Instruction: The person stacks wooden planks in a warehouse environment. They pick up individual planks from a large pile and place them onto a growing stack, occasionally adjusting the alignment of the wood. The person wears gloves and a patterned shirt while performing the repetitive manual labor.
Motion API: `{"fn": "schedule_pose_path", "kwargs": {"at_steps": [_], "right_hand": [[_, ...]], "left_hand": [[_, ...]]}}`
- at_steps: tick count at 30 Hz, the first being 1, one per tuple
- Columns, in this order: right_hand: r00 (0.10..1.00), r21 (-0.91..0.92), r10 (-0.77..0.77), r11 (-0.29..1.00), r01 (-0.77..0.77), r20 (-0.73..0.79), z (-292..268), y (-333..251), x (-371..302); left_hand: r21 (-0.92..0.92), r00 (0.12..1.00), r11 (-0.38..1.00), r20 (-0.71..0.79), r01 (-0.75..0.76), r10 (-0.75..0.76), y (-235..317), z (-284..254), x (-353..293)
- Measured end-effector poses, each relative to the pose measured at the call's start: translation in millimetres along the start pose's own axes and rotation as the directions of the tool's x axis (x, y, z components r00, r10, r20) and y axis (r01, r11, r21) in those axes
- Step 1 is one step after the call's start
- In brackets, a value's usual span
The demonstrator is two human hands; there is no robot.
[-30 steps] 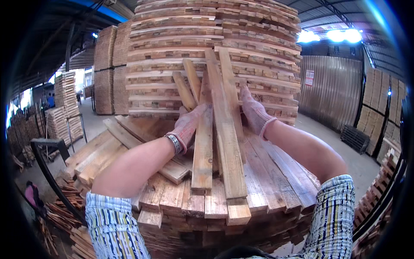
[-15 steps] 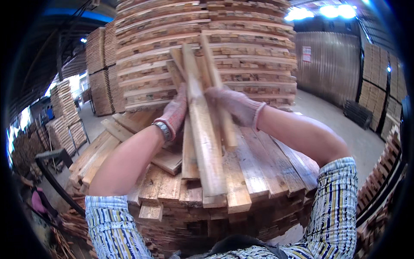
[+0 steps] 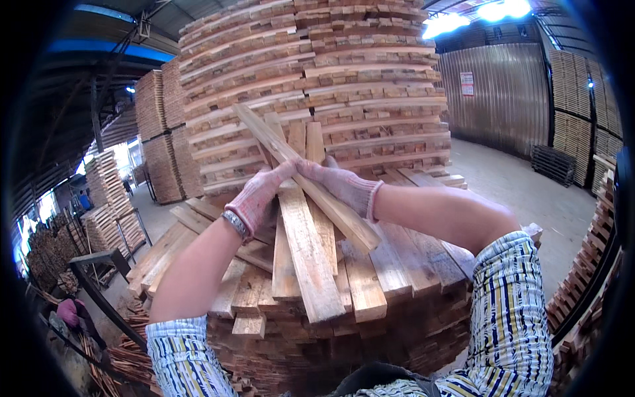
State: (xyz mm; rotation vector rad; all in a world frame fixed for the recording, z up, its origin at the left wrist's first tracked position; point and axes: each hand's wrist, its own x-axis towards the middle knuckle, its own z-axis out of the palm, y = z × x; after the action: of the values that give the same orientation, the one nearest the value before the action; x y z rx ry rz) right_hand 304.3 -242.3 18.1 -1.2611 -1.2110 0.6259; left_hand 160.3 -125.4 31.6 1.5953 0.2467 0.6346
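Observation:
A slanting wooden plank (image 3: 340,210) lies over several others in front of me, its upper end leaning left. My right hand (image 3: 336,184), in a pale knitted glove, is closed on it. My left hand (image 3: 263,190), gloved and with a metal watch (image 3: 235,223) at the wrist, is closed at the same crossing and meets the right hand there. Under the slanting piece, a longer plank (image 3: 305,258) points toward me between my forearms. More upright plank ends show behind my hands. The fingers' undersides are hidden.
A layered pile of planks (image 3: 370,284) stands right before me, with a tall wood stack (image 3: 370,86) behind it. A dark metal frame (image 3: 99,258) is at left, stacked slats (image 3: 585,264) at right. A person in pink (image 3: 71,312) bends at lower left.
The right-hand plank has swung from nearly upright to a leftward slant across the others. My hands have come together, and the planks' upper ends sit lower in view.

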Motion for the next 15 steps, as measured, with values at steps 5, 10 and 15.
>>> {"fn": "schedule_pose_path", "kwargs": {"at_steps": [5, 10, 15], "right_hand": [[0.998, 0.031, 0.047, 0.998, -0.049, 0.052, -16.1, -60.3, -31.5], [0.928, 0.129, -0.362, 0.928, 0.349, 0.092, -23.7, -96.6, -50.4], [0.843, -0.247, -0.538, 0.818, 0.519, -0.012, -43.6, -125.7, -46.5]], "left_hand": [[-0.251, 0.981, 0.966, 0.164, -0.058, 0.101, 30.6, 25.5, -31.2], [-0.161, 0.896, 0.902, 0.140, -0.400, 0.422, 56.5, 44.8, -41.5], [-0.043, 0.790, 0.799, 0.131, -0.599, 0.599, 86.4, 60.2, -49.4]]}}
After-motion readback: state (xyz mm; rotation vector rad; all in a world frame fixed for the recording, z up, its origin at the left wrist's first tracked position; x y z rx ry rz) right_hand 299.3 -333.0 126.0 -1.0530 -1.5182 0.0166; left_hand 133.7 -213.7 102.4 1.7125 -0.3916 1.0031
